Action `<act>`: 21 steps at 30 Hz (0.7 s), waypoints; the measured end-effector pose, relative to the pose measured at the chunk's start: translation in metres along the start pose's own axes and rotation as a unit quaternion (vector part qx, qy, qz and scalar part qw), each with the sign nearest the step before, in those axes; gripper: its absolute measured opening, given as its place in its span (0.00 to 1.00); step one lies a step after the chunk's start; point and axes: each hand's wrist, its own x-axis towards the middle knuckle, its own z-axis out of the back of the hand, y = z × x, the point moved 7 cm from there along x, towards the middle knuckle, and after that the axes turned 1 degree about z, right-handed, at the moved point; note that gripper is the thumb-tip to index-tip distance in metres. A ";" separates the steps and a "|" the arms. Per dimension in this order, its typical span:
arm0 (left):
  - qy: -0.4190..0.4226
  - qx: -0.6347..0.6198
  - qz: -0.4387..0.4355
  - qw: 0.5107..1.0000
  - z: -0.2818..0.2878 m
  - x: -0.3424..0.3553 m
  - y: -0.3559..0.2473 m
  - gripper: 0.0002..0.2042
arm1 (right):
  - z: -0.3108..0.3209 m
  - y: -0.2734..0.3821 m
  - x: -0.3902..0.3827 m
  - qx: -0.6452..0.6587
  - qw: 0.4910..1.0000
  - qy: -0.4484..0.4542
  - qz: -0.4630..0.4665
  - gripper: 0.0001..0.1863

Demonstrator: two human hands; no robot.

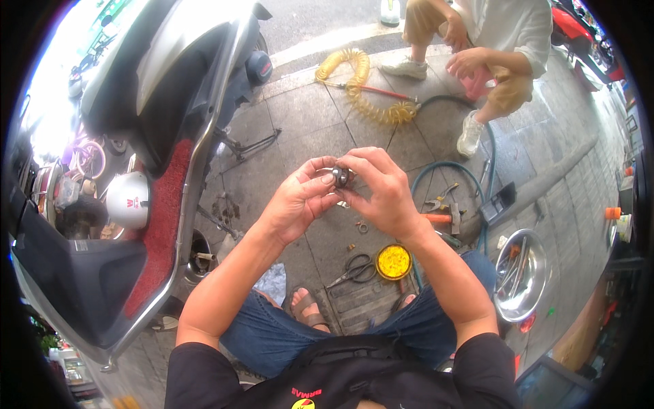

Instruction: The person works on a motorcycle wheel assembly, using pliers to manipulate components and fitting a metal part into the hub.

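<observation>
I count 2 bare hands at work in my view, with 1 small dark metal part point(340, 177) between them. Around the feet I make out 1 pair of black-handled scissors point(354, 270), 1 round tin of yellow contents point(394, 262), 1 hammer point(439, 218) with an orange handle, 1 black tray point(500, 203) and 1 shiny steel bowl point(543, 276) holding several tools I cannot count. Farther off lies 1 coiled yellow hose point(396, 113), and 1 teal hose point(417, 178) loops near the hammer. Another person point(511, 34) in a white shirt squats at upper right, 2 hands over the knees.

On my left, the scooter point(88, 273) with its red floor mat point(163, 225) and silver rail forms a hard edge; 1 white helmet point(128, 200) sits beside the mat. To the right, the bowl stands just outside the knee. Paving point(300, 126) runs from the hands out to the yellow hose, and a strip of it shows between the left wrist and the rail.

The part is up off the paving, ahead of the lap. The left hand point(300, 201) pinches its left side, thumb and fingers nearly together. The right hand point(381, 191) has its fingers bent closely around the opposite side.
</observation>
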 end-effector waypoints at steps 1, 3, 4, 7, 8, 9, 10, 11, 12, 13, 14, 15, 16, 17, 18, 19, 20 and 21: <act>-0.003 0.001 -0.003 1.000 0.000 0.001 0.001 0.20 | 0.000 0.000 0.000 0.006 1.000 0.004 -0.004 0.25; -0.004 -0.001 -0.002 1.000 0.000 0.001 0.001 0.20 | -0.001 -0.001 0.001 0.022 1.000 0.008 -0.013 0.24; -0.004 -0.005 0.002 1.000 0.000 0.001 0.001 0.20 | -0.001 -0.001 0.001 0.032 0.999 0.009 -0.018 0.24; 0.005 -0.017 0.011 1.000 -0.004 0.003 0.001 0.20 | -0.002 -0.004 0.000 0.040 0.999 0.015 -0.023 0.24; 0.011 -0.022 0.015 1.000 -0.005 0.003 0.002 0.20 | -0.002 -0.006 -0.001 0.038 0.999 0.018 -0.024 0.24; 0.003 -0.016 0.018 1.000 -0.003 0.004 0.004 0.20 | -0.002 -0.007 -0.001 0.041 0.998 0.024 -0.032 0.24; 0.002 -0.016 0.018 1.000 -0.003 0.004 0.004 0.20 | -0.002 -0.008 -0.001 0.044 0.998 0.027 -0.039 0.23; 0.000 -0.015 0.018 1.000 -0.003 0.004 0.004 0.19 | -0.002 -0.008 -0.001 0.047 0.997 0.030 -0.046 0.23; -0.001 -0.014 0.018 1.000 -0.004 0.004 0.004 0.19 | -0.003 -0.009 -0.003 0.058 0.996 0.032 -0.054 0.23; 0.004 -0.007 0.022 1.000 -0.003 0.004 0.004 0.20 | -0.004 -0.010 -0.003 0.068 0.995 0.032 -0.061 0.22; 0.008 0.001 0.026 1.000 -0.002 0.004 0.004 0.20 | -0.005 -0.011 -0.003 0.079 0.994 0.033 -0.068 0.22; 0.013 0.008 0.030 0.999 -0.002 0.004 0.005 0.20 | -0.006 -0.012 -0.004 0.083 0.993 0.036 -0.074 0.22; 0.015 0.034 0.031 0.999 -0.002 0.005 0.004 0.21 | -0.006 -0.013 -0.004 0.086 0.992 0.039 -0.079 0.22; 0.016 0.059 0.033 0.998 -0.002 0.005 0.003 0.21 | -0.006 -0.013 -0.004 0.089 0.992 0.043 -0.084 0.22; 0.017 0.084 0.034 0.996 -0.002 0.005 0.002 0.22 | -0.006 -0.012 -0.004 0.090 0.991 0.043 -0.085 0.22; 0.020 0.088 0.035 0.995 -0.002 0.004 0.002 0.22 | -0.005 -0.011 -0.004 0.092 0.991 0.044 -0.084 0.22; 0.023 0.091 0.036 0.995 -0.002 0.003 0.001 0.22 | -0.005 -0.009 -0.003 0.095 0.991 0.044 -0.084 0.22; 0.026 0.094 0.036 0.995 -0.002 0.003 0.001 0.23 | -0.005 -0.008 -0.002 0.100 0.990 0.044 -0.087 0.22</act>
